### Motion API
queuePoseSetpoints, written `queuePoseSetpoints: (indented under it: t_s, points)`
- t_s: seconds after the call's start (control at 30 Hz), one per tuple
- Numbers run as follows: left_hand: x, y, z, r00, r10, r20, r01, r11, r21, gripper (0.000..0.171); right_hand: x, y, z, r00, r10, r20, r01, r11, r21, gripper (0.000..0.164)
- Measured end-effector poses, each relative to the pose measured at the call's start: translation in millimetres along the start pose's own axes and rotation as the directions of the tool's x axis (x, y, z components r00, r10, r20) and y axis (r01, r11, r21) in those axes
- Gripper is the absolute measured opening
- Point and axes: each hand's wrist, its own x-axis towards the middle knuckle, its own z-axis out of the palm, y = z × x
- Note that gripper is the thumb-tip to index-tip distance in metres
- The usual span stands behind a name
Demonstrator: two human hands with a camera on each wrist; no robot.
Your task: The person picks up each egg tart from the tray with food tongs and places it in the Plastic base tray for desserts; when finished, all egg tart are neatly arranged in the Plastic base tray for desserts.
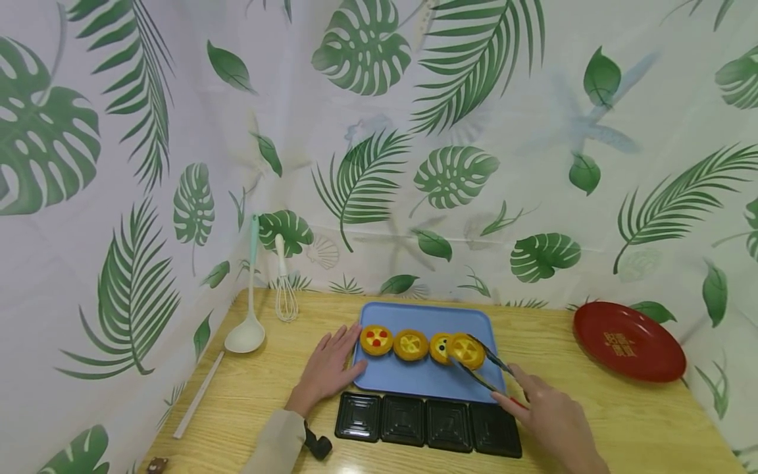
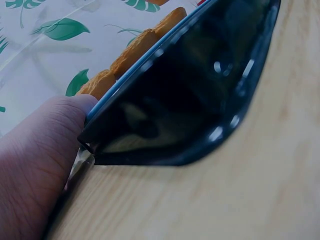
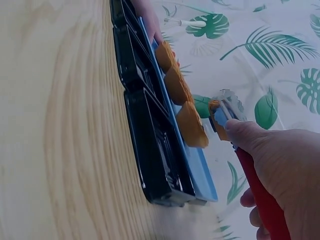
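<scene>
My right hand (image 1: 556, 415) grips tongs (image 1: 478, 378) with a red handle, best seen in the right wrist view. Between the tong tips is an egg tart (image 3: 217, 120), raised above the blue tray (image 1: 414, 382). In the head view this tart overlaps a tart with dark dots (image 1: 437, 349). Further left on the tray sit a tart with a sectioned top (image 1: 410, 345) and one with red pieces (image 1: 376, 339). My left hand (image 1: 328, 365) rests at the tray's left edge, fingers extended, thumb touching the rim.
Square black dishes (image 1: 403, 420) line the tray's near side. To the left lie a ladle (image 1: 245, 336), a whisk (image 1: 286, 303) and a pale stick (image 1: 200, 396). At the right, a red oval plate (image 1: 645, 349) leans near the leaf-patterned cloth (image 1: 462, 263).
</scene>
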Motion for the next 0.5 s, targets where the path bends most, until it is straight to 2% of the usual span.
queuePoseSetpoints:
  t_s: [0.23, 0.5]
  points:
    - [-0.7, -0.5, 0.9, 1.0, 0.004, 0.007, -0.004, 1.0, 0.004, 0.082, -1, -15, -1, 0.999, 0.001, 0.044, -0.001, 1.0, 0.005, 0.082]
    - [-0.6, -0.1, -0.7, 1.0, 0.012, 0.001, -0.012, 1.0, 0.003, 0.082, -7, -36, 9, 0.996, -0.082, -0.034, 0.084, 0.995, 0.057, 0.074]
